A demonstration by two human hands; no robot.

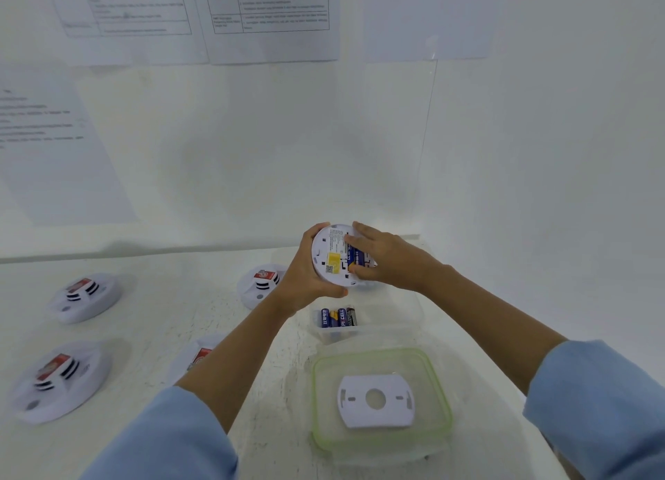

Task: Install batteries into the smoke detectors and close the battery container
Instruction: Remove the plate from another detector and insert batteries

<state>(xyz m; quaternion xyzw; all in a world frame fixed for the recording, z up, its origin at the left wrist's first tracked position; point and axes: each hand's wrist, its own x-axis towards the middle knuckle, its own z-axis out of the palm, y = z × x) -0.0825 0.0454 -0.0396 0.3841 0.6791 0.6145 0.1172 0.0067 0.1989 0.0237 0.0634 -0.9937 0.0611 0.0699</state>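
My left hand [306, 278] grips a round white smoke detector [333, 254] by its left rim, back side facing me, held above the table. A yellow label and blue batteries [354, 254] show in its open bay. The fingers of my right hand [378, 256] press on those batteries from the right. Below the hands stands a clear plastic battery container [392, 317] holding several batteries [338, 317]. Its green-rimmed lid [320, 400] lies nearer me, and a white mounting plate [376, 400] rests on it.
Several other white smoke detectors lie face up on the white table: two at the left [86, 296] [59, 379], one [259, 285] behind my left wrist, one [198, 357] partly hidden under my left forearm. Printed sheets [273, 15] hang on the wall behind.
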